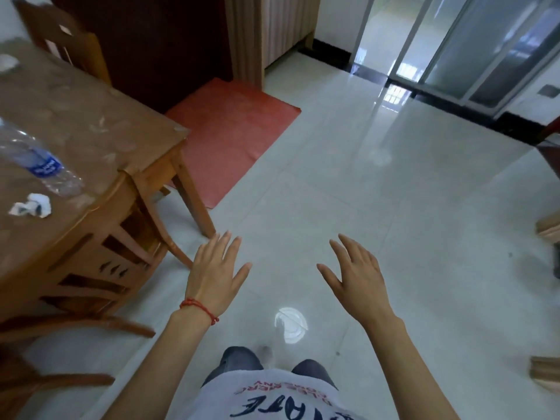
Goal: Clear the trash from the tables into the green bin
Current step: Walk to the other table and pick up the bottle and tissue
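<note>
A wooden table point(100, 128) fills the left side. On it lie an empty clear plastic bottle point(36, 160) with a blue label, a crumpled white paper point(31, 205) near the front edge, and another white scrap point(6, 62) at the far left. My left hand point(213, 272) hangs over the floor just right of the table, fingers spread, holding nothing. A red string circles its wrist. My right hand point(356, 277) is beside it, also spread and empty. No green bin is in view.
A wooden chair point(103, 268) is tucked under the table's near side, another chair point(65, 37) at its far side. A red mat point(233, 131) lies on the glossy tile floor point(394, 222). Sliding glass doors point(472, 47) stand at top right. Wooden furniture edges point(548, 228) show at the right border.
</note>
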Available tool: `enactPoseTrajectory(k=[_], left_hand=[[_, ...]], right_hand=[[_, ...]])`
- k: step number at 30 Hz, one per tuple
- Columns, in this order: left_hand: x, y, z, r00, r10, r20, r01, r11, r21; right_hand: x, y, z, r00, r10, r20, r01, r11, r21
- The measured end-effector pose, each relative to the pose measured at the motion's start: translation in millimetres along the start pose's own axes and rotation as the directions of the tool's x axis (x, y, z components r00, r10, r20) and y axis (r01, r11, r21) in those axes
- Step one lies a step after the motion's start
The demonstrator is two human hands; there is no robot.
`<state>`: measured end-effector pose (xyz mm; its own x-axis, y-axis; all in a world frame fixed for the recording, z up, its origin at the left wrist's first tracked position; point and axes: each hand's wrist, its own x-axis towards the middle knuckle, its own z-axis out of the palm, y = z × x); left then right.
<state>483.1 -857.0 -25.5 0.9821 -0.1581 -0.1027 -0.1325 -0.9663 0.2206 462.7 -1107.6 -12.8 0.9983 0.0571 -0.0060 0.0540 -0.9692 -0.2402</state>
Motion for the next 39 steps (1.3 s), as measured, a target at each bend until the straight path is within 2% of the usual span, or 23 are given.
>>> enactPoseTrajectory(k=[5, 10, 14, 22, 33, 39], left_hand=[[8, -34, -12, 0.99, -0.131, -0.046, 0.131, 0.991, 0.0], [6, -61, -23, 0.945, -0.306, -0.112, 0.305, 0.952, -0.027], [2, -77, -31, 0.883, -0.446, -0.148, 0.44, 0.895, -0.076], [5, -98, -45, 0.709, -0.687, -0.159, 0.67, 0.727, -0.153], [26, -124, -65, 0.544, -0.808, -0.226, 0.791, 0.584, -0.182], [41, -166, -79, 0.524, -0.816, -0.245, 0.795, 0.572, -0.202]], right_hand=[[53, -33, 2, 0.987, -0.16, 0.024, 0.16, 0.987, -0.019], [103, -70, 6, 0.941, -0.335, 0.055, 0.336, 0.941, -0.022], [142, -101, 12, 0.878, -0.474, 0.075, 0.474, 0.88, 0.008], [215, -159, 18, 0.692, -0.714, 0.107, 0.71, 0.7, 0.073], [282, -216, 26, 0.542, -0.829, 0.135, 0.819, 0.557, 0.135], [308, -262, 34, 0.516, -0.848, 0.122, 0.827, 0.53, 0.189]])
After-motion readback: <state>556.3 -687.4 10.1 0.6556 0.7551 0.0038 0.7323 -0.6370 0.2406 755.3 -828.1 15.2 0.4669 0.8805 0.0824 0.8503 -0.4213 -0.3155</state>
